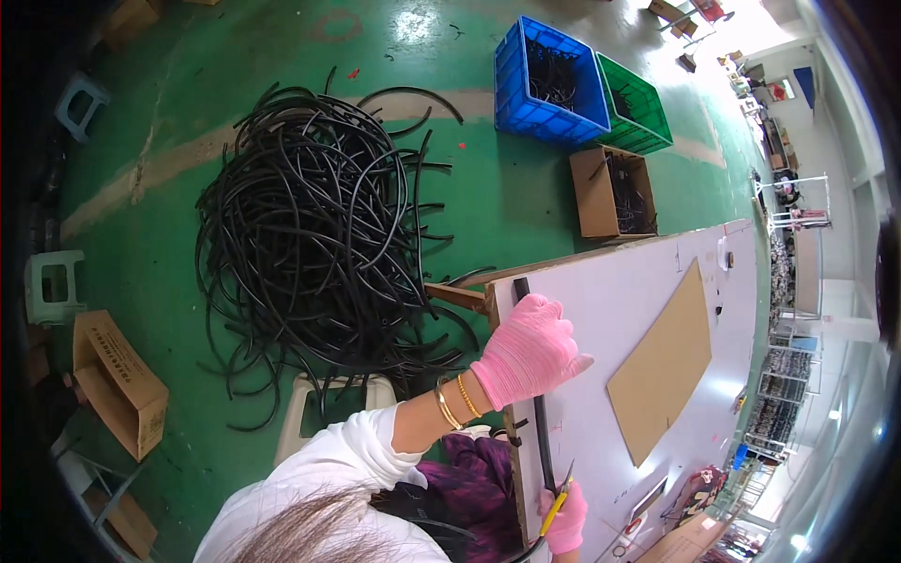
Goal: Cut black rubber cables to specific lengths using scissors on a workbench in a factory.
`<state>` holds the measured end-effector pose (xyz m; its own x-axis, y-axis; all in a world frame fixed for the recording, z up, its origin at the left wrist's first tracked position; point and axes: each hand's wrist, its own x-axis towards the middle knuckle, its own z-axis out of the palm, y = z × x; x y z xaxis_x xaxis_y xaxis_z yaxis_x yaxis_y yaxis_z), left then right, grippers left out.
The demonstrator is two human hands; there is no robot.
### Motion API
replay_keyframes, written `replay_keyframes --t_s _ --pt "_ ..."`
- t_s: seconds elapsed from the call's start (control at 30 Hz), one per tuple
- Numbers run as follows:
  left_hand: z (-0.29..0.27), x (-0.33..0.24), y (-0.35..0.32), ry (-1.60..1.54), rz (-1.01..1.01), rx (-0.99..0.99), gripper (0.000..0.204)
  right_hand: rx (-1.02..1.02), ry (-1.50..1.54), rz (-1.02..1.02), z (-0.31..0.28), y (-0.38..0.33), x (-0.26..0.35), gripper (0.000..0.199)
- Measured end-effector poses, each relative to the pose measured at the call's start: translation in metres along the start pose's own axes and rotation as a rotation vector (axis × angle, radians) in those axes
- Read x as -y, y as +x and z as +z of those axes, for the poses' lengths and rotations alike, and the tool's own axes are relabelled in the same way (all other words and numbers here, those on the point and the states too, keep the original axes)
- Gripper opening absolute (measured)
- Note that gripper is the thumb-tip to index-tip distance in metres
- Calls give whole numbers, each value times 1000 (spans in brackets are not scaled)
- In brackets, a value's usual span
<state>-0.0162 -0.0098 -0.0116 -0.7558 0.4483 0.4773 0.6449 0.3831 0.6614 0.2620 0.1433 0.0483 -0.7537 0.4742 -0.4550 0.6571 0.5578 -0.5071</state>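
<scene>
The black tube [543, 441] lies along the left edge of the bench [601, 319], fingers of the left hand [527, 352] clenched around its far part; the right hand [567, 522] grips yellow-handled snips [555, 512] by its near end. Looks light, rubbery, springy to me; best held firmly near each end.

Here's the green floor [516, 202] sweeping across the room, a worn tan stripe [169, 172] crossing it and bright glare near the top. Two stools [36, 281] stand along the left edge, while over on the right, beyond the pale tabletop [638, 300], loaded racks [786, 375] line up, with lamps [800, 542] glowing.
</scene>
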Motion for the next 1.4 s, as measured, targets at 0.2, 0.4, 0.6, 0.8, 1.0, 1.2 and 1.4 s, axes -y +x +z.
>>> replay_keyframes --t_s 0.2,0.4,0.6,0.8,1.0,1.2,1.4 --pt "-3 0 0 35 9 82 28 -52 -50 97 2 -1 22 24" --pt "-1 2 -4 -20 2 116 12 40 192 285 -1 -1 33 11" --pt "2 4 -3 -107 -16 94 7 51 311 421 -3 1 22 16" --pt "9 8 -4 -66 26 14 25 80 -170 -31 -1 3 28 10" --pt "9 9 -6 -78 26 21 26 115 -287 10 -5 -1 0 6" --pt "6 7 -3 -80 11 -1 24 76 537 522 -11 -4 -15 20" --pt "3 5 0 12 23 44 23 76 -147 167 -1 -2 17 26"
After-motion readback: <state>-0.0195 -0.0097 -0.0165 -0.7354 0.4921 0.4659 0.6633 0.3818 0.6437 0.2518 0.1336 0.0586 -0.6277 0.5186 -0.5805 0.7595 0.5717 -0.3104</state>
